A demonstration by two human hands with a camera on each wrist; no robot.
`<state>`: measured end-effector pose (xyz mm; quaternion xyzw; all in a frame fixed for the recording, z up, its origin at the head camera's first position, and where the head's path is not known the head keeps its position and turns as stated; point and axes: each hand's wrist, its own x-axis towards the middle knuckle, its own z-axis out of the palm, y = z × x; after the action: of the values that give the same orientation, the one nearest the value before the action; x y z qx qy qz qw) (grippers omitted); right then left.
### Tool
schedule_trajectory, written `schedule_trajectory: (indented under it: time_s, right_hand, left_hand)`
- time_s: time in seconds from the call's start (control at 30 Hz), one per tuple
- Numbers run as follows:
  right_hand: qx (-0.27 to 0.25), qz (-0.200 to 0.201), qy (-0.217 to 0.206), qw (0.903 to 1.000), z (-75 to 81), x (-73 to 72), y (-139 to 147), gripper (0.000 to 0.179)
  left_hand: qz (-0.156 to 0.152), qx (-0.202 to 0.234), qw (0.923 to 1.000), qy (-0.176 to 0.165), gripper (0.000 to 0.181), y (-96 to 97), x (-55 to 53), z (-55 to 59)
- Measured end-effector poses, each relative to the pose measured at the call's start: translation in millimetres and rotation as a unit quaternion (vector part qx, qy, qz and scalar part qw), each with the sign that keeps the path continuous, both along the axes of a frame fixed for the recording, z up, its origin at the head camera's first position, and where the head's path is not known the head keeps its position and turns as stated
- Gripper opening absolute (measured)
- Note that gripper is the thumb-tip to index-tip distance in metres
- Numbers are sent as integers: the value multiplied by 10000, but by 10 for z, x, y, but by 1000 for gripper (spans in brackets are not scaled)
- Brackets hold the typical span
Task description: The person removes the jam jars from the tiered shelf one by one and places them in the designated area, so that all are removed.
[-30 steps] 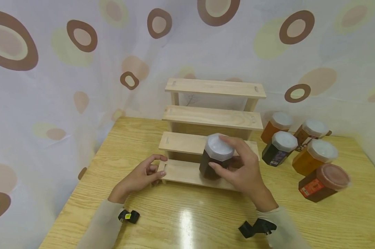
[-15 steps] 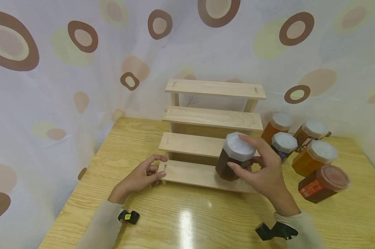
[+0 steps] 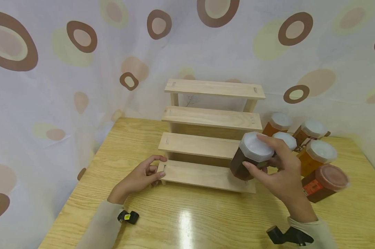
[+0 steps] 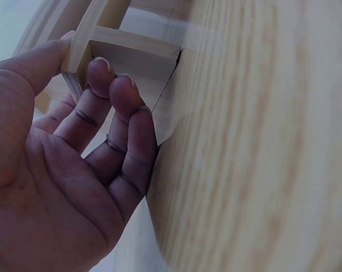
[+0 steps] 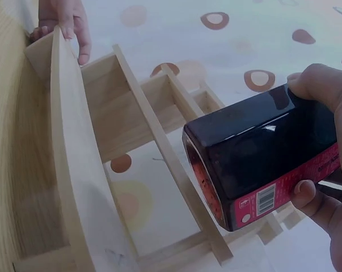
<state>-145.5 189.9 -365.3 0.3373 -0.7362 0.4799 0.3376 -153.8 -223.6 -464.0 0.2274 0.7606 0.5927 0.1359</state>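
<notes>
In the head view my right hand (image 3: 285, 174) grips a dark octagonal jar (image 3: 244, 164) with a whitish lid, thumb on the near side and fingers at the lid. The jar tilts slightly and overlaps the right end of the lowest step of a four-tier wooden display rack (image 3: 200, 174). From the right wrist, the jar (image 5: 261, 153) shows a pinkish-red label with a barcode, its base apart from the rack's boards. My left hand (image 3: 141, 177) pinches the left end of that lowest step. Up close, its other fingers (image 4: 141, 136) are curled beside the step's end.
Several more jars stand on the wooden table right of the rack: a red-lidded jar (image 3: 326, 183), an amber jar (image 3: 315, 159), others behind, one partly hidden by the held jar and right hand. A patterned cloth (image 3: 206, 52) hangs behind the table.
My right hand has carried the dark jar rightward along the lowest step to its right end, now overlapping the standing jars. The left hand has stayed on the rack.
</notes>
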Motion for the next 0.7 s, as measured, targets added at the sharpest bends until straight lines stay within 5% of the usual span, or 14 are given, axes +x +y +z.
schedule_trajectory:
  time_s: [0.43,0.7]
  right_hand:
    - [-1,-566,3,9984,12,93,299,76]
    - [-160,-511,-124,9985,80,203,407,78]
  left_hand:
    - [48,-70,10000,-44,42,-2,-18,8]
    - [39,-37,10000,-31,41,-4,-8,-3]
